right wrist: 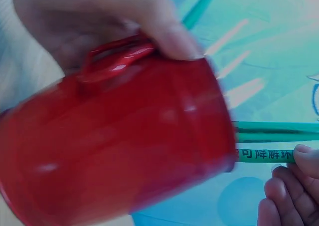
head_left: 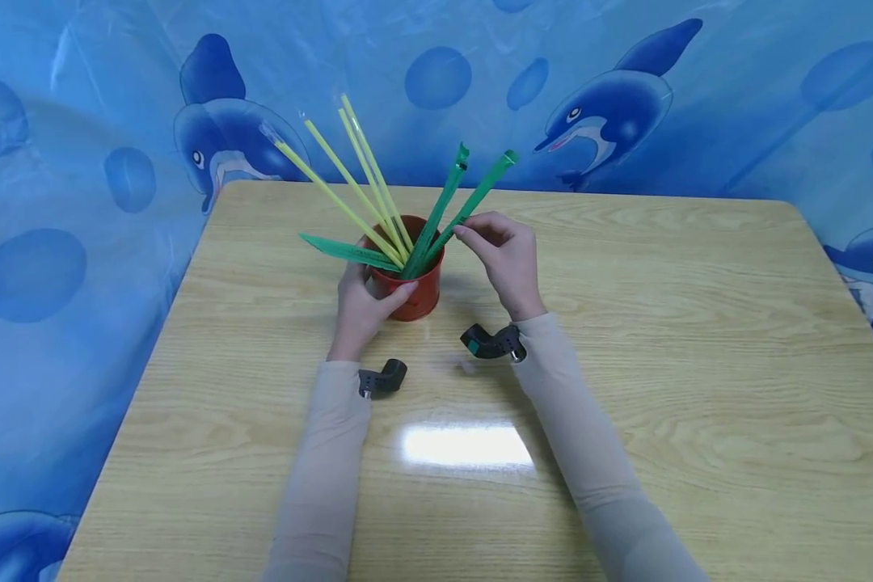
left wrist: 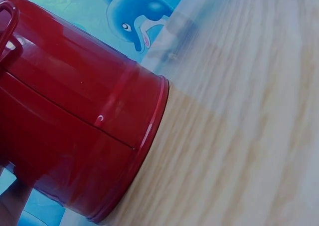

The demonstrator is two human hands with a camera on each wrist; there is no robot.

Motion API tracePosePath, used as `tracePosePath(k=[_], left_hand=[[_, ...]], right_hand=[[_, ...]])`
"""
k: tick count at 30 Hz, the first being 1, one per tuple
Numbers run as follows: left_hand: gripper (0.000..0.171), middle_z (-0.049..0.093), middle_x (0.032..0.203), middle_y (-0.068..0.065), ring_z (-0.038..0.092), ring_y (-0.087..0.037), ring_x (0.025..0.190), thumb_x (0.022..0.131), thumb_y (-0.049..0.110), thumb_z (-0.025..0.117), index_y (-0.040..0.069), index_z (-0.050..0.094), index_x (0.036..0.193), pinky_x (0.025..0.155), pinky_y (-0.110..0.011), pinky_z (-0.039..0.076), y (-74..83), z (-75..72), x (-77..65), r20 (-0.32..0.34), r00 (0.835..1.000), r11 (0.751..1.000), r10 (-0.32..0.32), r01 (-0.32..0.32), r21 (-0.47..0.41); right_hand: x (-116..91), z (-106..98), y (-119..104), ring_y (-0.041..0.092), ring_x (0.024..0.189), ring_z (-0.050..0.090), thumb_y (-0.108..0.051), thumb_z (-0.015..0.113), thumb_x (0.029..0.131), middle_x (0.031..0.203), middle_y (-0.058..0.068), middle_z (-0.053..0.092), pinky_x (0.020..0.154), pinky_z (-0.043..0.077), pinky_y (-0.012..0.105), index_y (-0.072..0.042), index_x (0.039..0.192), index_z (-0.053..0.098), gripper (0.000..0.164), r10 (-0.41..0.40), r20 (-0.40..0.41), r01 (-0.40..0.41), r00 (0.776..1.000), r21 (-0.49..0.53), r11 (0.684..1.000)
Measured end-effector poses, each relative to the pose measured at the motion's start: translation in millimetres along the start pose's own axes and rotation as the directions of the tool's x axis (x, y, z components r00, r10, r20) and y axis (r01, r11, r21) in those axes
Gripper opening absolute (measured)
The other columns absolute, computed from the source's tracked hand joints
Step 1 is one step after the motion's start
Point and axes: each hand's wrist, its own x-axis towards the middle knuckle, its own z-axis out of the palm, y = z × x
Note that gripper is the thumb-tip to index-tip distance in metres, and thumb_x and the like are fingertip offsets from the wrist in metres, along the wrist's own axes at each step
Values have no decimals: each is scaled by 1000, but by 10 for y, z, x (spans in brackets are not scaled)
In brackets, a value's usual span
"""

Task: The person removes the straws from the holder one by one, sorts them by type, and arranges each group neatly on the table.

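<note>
A red metal bucket [head_left: 425, 301] stands on the wood-grain desk [head_left: 669, 364]; the left hand [head_left: 359, 311] grips it, thumb over the near side by the rim and the other fingers around its left; the right hand [head_left: 509, 255] pinches a green-wrapped straw [head_left: 489, 179], printed with dark characters, whose lower end is inside the bucket; another green straw [head_left: 447, 190] stands just beside it; yellow straws [head_left: 332, 194] in clear wrappers lean leftward from the bucket.
</note>
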Motion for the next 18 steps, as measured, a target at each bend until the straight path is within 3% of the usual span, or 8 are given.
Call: tracePosePath(k=[5,9,14,18], left_hand=[[70,46,135,-19,41,-28,127,77,5,70,-3,36,138,105,-43,35,197,-4,-49,2,1000,1000,-2,2,-1],[70,46,135,-19,41,-28,127,77,5,70,-3,36,138,104,-43,37,212,-9,-55,4,1000,1000,-1,1,-9],[72,45,137,-18,41,-27,127,78,5,71,-1,35,140,103,-42,38,200,-15,-51,16,1000,1000,-4,4,-17],[73,44,138,-17,40,-26,127,79,6,71,-1,34,141,104,-41,38,198,-15,-43,17,1000,1000,-10,11,-18]], right_hand=[[16,-81,-82,19,82,65,-9,67,87,86,3,69,81,52,32,3,91,70,14,-6,-25,8,1000,76,997],[22,-123,-131,19,78,65,-5,66,87,84,5,70,80,53,31,2,89,72,10,-40,-74,47,996,98,994],[21,-167,-179,17,78,65,-4,65,87,81,1,70,80,52,32,12,91,68,17,-107,-120,120,987,111,987],[21,-218,-209,17,77,66,-2,64,88,81,1,69,82,53,34,3,86,70,8,-119,-151,144,981,171,975]])
